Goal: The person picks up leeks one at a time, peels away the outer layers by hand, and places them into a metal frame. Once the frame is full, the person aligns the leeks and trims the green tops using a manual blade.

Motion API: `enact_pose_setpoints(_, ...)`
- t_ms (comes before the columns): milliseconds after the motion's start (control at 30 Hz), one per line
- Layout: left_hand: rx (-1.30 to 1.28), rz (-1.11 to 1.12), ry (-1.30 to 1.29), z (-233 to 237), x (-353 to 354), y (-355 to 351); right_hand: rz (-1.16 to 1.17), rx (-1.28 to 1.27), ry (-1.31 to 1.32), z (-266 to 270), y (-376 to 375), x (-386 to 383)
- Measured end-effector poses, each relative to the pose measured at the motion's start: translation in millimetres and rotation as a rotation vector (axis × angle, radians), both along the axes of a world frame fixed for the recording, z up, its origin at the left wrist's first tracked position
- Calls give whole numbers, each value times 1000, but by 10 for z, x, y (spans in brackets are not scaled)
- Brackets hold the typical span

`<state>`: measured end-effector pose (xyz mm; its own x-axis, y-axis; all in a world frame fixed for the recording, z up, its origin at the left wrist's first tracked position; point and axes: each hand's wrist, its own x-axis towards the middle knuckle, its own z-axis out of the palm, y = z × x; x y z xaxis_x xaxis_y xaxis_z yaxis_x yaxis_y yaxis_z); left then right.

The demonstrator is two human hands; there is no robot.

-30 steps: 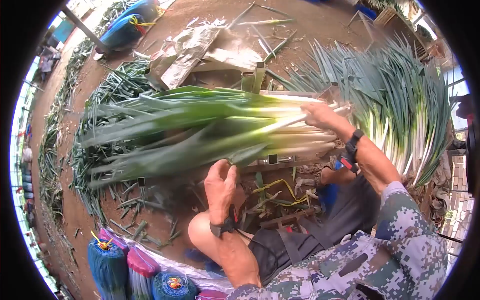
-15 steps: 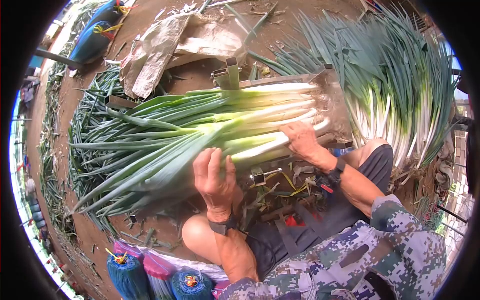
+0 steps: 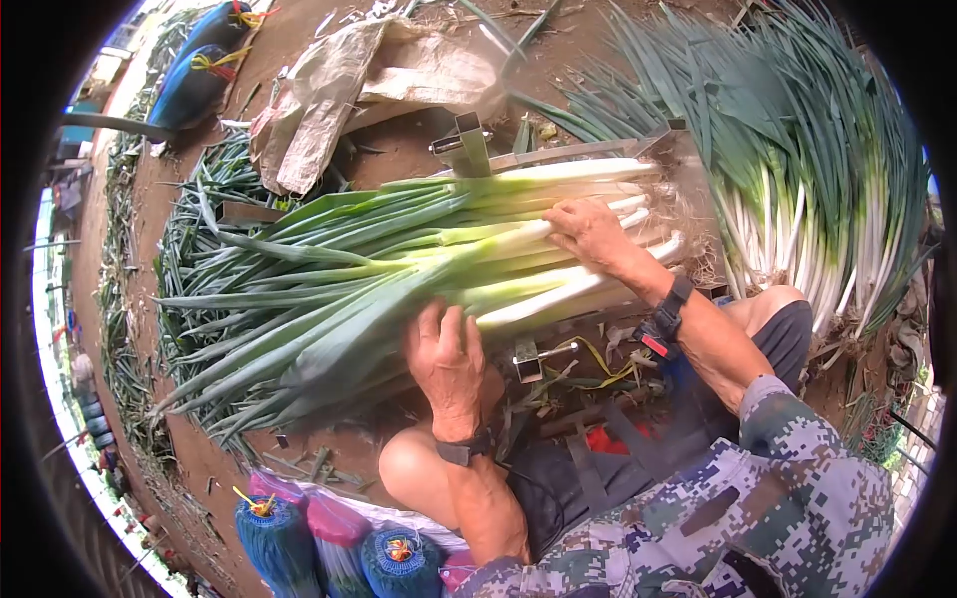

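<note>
A thick layer of long green onions (image 3: 399, 239) lies across a low metal frame (image 3: 471, 149), leaves to the left, white stalks and roots to the right. My right hand (image 3: 593, 237) has its fingers closed round a white stalk in the middle of the layer. At the near edge, my left hand (image 3: 446, 364) is curled on the green leaves of the onions; its fingertips are partly hidden among them. Both wrists wear dark bands.
More green onions (image 3: 797, 179) stand in a large heap at the right. A torn woven sack (image 3: 329, 110) lies on the soil beyond the frame. Blue net-wrapped bundles (image 3: 279, 543) sit at the lower left, others (image 3: 189, 85) at the upper left. Leaf scraps litter the ground.
My right hand has moved away from me, from the near stalks to the middle of the layer. My left hand stays at the near leaves. The whole view has shifted slightly.
</note>
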<state>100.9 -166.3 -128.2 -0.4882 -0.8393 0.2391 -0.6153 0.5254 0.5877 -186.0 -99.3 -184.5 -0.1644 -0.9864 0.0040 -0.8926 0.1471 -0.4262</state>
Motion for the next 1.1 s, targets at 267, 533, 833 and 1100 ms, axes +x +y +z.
enact_pose_setpoints(267,-256,-17,322,282,-152,-1,-190,-440,79,620,-48,-17)
enact_pose_setpoints(533,-148,-54,-20,401,-462,-442,-197,-513,128,799,-439,-135)
enact_pose_setpoints(833,164,-220,-570,-141,-1162,-1236,-187,-461,86,347,-537,-376)
enact_pose_setpoints(1100,405,-254,-714,-152,-1312,-1298,-36,-456,123,295,-720,-615)
